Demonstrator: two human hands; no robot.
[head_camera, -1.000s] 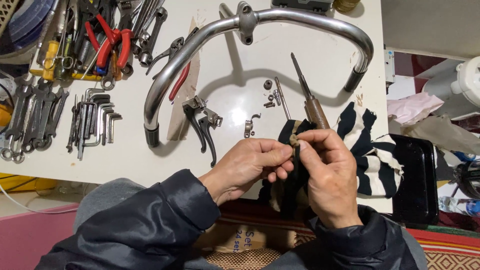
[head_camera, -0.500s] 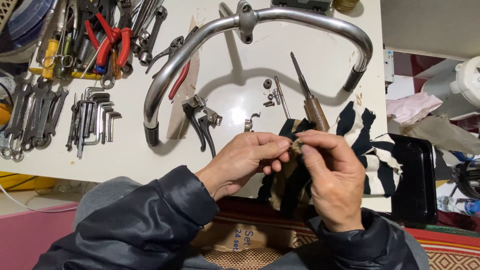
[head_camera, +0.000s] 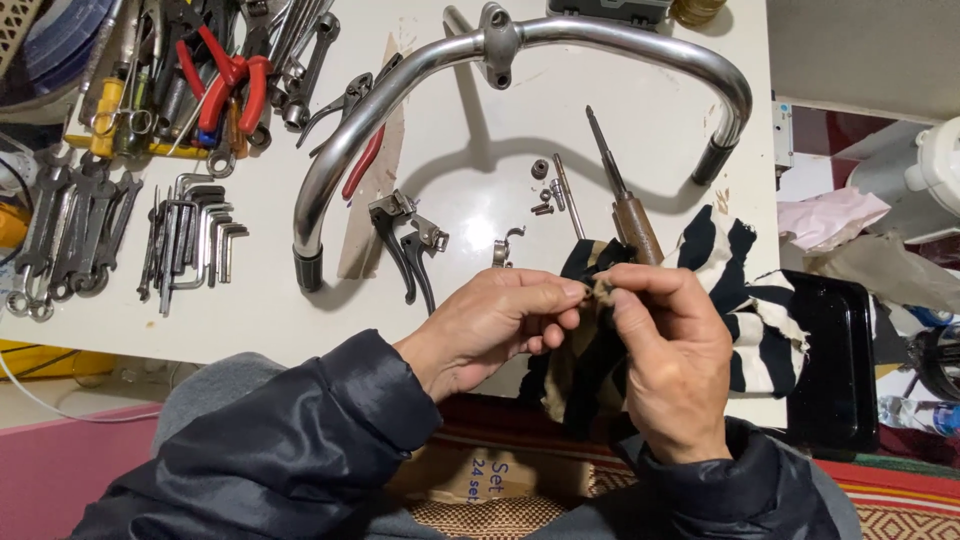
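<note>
My left hand (head_camera: 495, 320) and my right hand (head_camera: 672, 360) meet at their fingertips over the near edge of a white table (head_camera: 250, 310). Both pinch a fold of a black-and-white striped rag (head_camera: 745, 310), and what is inside the fold is hidden. The rag hangs below my hands and spreads to the right on the table. Just beyond my fingers lie a wooden-handled screwdriver (head_camera: 625, 195) and a small metal clamp (head_camera: 503, 248).
A chrome drop handlebar (head_camera: 400, 75) arches across the far table. Two black brake levers (head_camera: 405, 245), small bolts (head_camera: 545, 190), red-handled pliers (head_camera: 365, 160), hex keys (head_camera: 195, 235) and wrenches (head_camera: 70, 230) lie left. A black tray (head_camera: 830, 360) sits right.
Both hands have stayed together at the rag, with only small finger movements on the fold. Nothing on the table has moved.
</note>
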